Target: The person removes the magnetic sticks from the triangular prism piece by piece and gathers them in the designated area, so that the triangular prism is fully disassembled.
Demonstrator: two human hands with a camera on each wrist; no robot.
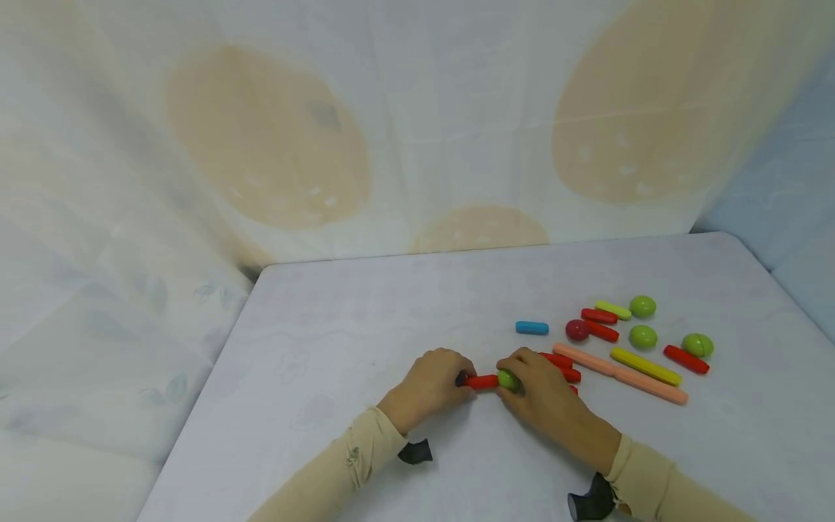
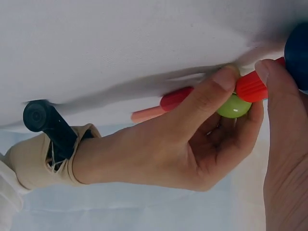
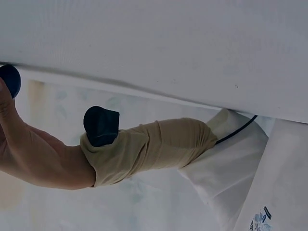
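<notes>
The red stick (image 1: 481,381) lies low over the table (image 1: 339,341) between your hands: your left hand (image 1: 430,383) pinches its dark-ball end, your right hand (image 1: 544,395) curls around the green ball (image 1: 507,379) at the other.

Soft, even light is falling from above; shadows are staying faint; wrist views are showing dimmer, slightly blurred edges.

- A blue rod (image 1: 531,328) is laid alone on the table (image 1: 339,341).
- Three green balls (image 1: 642,306) are placed near the yellow rod (image 1: 645,366).
</notes>
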